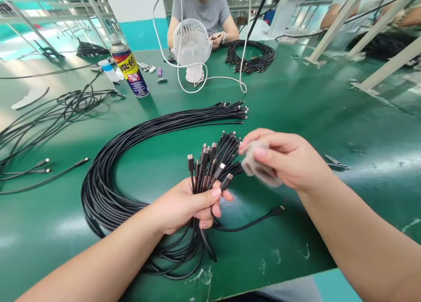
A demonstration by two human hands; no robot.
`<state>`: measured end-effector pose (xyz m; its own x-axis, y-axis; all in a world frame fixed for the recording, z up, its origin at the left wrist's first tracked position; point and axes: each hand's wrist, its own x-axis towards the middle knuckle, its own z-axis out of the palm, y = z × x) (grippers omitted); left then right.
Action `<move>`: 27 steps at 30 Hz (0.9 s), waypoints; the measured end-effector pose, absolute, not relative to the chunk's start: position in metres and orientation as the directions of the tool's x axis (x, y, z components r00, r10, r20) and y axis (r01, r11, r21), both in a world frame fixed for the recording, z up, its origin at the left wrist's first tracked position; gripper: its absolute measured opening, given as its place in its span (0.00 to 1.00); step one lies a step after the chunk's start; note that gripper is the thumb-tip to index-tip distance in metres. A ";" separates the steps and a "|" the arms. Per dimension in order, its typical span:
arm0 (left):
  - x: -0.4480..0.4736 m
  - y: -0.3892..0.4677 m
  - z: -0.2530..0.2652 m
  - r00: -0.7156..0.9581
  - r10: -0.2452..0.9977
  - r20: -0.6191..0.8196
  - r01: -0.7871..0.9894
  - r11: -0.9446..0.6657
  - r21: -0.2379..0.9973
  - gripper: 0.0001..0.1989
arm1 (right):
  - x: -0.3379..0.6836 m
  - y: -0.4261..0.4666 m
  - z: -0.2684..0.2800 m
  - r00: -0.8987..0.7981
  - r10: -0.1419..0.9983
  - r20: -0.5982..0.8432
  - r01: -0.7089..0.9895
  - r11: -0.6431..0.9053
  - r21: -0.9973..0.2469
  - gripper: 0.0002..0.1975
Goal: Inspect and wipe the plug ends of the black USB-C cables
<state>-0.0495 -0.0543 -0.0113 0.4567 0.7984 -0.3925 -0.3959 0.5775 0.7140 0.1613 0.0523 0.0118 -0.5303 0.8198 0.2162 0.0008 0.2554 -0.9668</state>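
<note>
My left hand is closed round a bunch of black USB cables, their metal plugs pointing up. To its right, my right hand pinches a crumpled greyish-white cloth, slightly blurred, near the plugs. Behind my left hand lies a long curved bundle of black cables, with plug ends gathered at two places. A single cable plug rests on the table to the right of the held bunch. The lower lengths of the held cables loop on the table below my left hand.
A spray can and a small white fan stand at the back. Loose cables lie at left, a coiled bundle farther back. Tweezers rest at right. A person sits opposite; white posts rise at right.
</note>
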 end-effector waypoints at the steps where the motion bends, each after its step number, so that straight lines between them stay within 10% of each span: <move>1: -0.049 -0.054 -0.010 0.454 0.799 -0.394 -0.396 0.577 0.714 0.14 | 0.159 0.048 0.012 -0.580 0.785 0.219 0.032 0.291 -0.956 0.10; 9: -0.047 -0.054 -0.006 0.434 0.801 -0.412 -0.383 0.578 0.721 0.15 | 0.145 0.025 0.021 -0.792 0.610 0.015 0.070 0.116 -0.991 0.07; 18: -0.048 -0.054 -0.004 0.463 0.781 -0.419 -0.372 0.600 0.708 0.13 | 0.153 0.030 0.012 -0.783 0.451 0.430 0.096 0.769 -0.633 0.08; 27: -0.043 -0.058 -0.004 0.397 0.834 -0.383 -0.395 0.531 0.749 0.14 | 0.145 0.029 0.009 -0.783 0.468 0.409 0.104 0.748 -0.656 0.10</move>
